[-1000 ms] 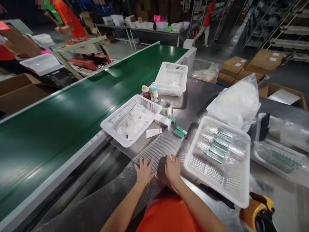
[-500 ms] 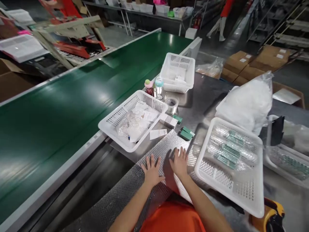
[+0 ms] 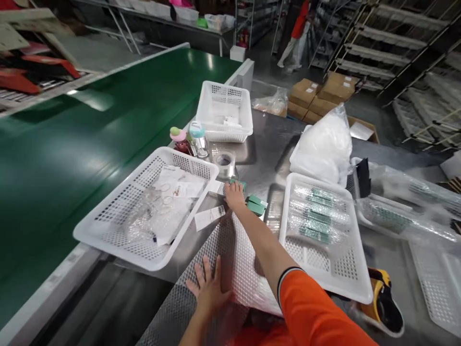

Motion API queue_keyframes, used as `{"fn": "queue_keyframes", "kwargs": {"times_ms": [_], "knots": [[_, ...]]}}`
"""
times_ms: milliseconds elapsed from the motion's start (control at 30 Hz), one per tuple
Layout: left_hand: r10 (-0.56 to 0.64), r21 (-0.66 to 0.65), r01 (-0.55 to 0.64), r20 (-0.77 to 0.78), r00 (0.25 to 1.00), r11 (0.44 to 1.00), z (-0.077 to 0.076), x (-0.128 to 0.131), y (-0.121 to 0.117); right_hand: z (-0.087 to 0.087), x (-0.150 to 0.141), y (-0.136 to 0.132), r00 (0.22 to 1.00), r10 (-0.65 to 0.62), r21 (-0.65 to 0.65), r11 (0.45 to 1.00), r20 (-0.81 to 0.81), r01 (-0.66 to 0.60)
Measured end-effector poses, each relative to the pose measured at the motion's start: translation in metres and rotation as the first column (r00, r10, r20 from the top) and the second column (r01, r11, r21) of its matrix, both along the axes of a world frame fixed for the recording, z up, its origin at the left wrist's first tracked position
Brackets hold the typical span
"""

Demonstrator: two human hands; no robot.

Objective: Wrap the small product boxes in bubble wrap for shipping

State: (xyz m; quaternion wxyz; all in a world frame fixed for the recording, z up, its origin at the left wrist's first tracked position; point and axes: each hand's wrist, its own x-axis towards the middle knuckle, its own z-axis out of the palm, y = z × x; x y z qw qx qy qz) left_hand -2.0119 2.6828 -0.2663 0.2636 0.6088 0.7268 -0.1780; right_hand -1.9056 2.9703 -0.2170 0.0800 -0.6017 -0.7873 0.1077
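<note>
My left hand (image 3: 208,288) lies flat, fingers spread, on a sheet of bubble wrap (image 3: 237,254) that hangs over the steel table's near edge. My right hand (image 3: 234,194) is stretched far forward and rests on a small white box whose end peeks out at the basket's corner (image 3: 217,187). Its fingers curl over the box; whether they grip it I cannot tell. Small green boxes (image 3: 256,204) lie just right of that hand, and a white label card (image 3: 209,217) lies to its left.
A white basket (image 3: 108,230) with clear bags sits at left beside the green conveyor (image 3: 72,139). Another basket (image 3: 324,269) of wrapped green items stands at right. A tape roll (image 3: 225,163), two bottles (image 3: 190,137), a far basket (image 3: 225,113) and a tape dispenser (image 3: 383,302) are nearby.
My right hand left the bubble wrap and reached forward to the white box. My left hand stayed on the wrap. The camera moved closer and to the right.
</note>
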Motion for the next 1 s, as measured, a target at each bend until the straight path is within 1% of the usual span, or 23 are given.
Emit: {"fn": "queue_keyframes", "kwargs": {"times_ms": [33, 100, 200, 267, 300, 367, 433, 500, 533, 600, 633, 700, 767, 833, 867, 933, 1000], "knots": [[-0.001, -0.003, 0.001, 0.003, 1.0, 1.0, -0.001, 0.0, 0.001, -0.001, 0.001, 0.002, 1.0, 0.012, 0.002, 1.0, 0.013, -0.012], [0.009, -0.001, -0.009, 0.001, 1.0, 1.0, 0.0, 0.0, 0.003, 0.005, 0.005, 0.004, 0.998, 0.053, 0.014, 0.998, 0.027, -0.053], [0.024, -0.009, -0.024, 0.003, 1.0, 1.0, 0.001, 0.001, 0.007, 0.025, 0.023, 0.0, 0.989, 0.142, 0.058, 0.988, 0.035, -0.144], [0.029, -0.022, -0.029, 0.015, 0.999, 0.999, 0.002, 0.001, 0.011, 0.042, 0.042, -0.01, 0.979, 0.186, 0.131, 0.972, 0.088, -0.196], [0.032, -0.027, -0.032, 0.025, 0.999, 0.999, 0.003, 0.0, 0.013, 0.05, 0.053, -0.017, 0.973, 0.194, 0.179, 0.96, 0.127, -0.214], [0.04, -0.043, -0.038, 0.043, 0.998, 0.998, 0.004, -0.001, 0.015, 0.064, 0.075, -0.037, 0.974, 0.158, 0.271, 0.942, 0.163, -0.198], [0.04, -0.055, -0.037, 0.06, 0.997, 0.998, 0.006, -0.003, 0.017, 0.074, 0.093, -0.064, 0.988, 0.105, 0.327, 0.935, 0.113, -0.137], [0.029, -0.044, -0.025, 0.075, 0.997, 0.999, 0.009, -0.005, 0.018, 0.076, 0.103, -0.099, 0.996, 0.085, 0.33, 0.94, 0.021, -0.088], [0.022, -0.035, -0.02, 0.08, 0.997, 0.999, 0.01, -0.006, 0.017, 0.073, 0.104, -0.118, 0.996, 0.086, 0.314, 0.947, -0.023, -0.075], [0.02, -0.014, -0.018, 0.088, 0.996, 1.0, 0.011, -0.007, 0.016, 0.061, 0.102, -0.161, 0.992, 0.091, 0.264, 0.962, -0.089, -0.065], [0.021, 0.003, -0.021, 0.09, 0.996, 1.0, 0.012, -0.007, 0.015, 0.051, 0.098, -0.182, 0.991, 0.085, 0.236, 0.97, -0.106, -0.058], [0.021, 0.044, -0.025, 0.091, 0.996, 0.999, 0.012, -0.007, 0.011, 0.025, 0.088, -0.222, 0.992, 0.058, 0.188, 0.981, -0.108, -0.037], [0.02, 0.094, -0.028, 0.088, 0.996, 0.995, 0.011, -0.007, 0.008, -0.002, 0.076, -0.252, 0.998, 0.021, 0.162, 0.987, -0.067, -0.01], [0.019, 0.129, -0.031, 0.094, 0.995, 0.991, 0.009, -0.008, 0.006, -0.024, 0.064, -0.269, 1.0, -0.017, 0.149, 0.989, -0.023, 0.02], [0.02, 0.137, -0.034, 0.1, 0.995, 0.99, 0.007, -0.008, 0.006, -0.032, 0.06, -0.274, 0.999, -0.033, 0.147, 0.988, -0.009, 0.034], [0.026, 0.135, -0.042, 0.115, 0.993, 0.99, 0.006, -0.009, 0.006, -0.041, 0.053, -0.278, 0.998, -0.061, 0.151, 0.987, 0.004, 0.06], [0.028, 0.125, -0.044, 0.127, 0.992, 0.991, 0.004, -0.01, 0.006, -0.043, 0.049, -0.275, 0.996, -0.087, 0.16, 0.984, 0.011, 0.084]]}}
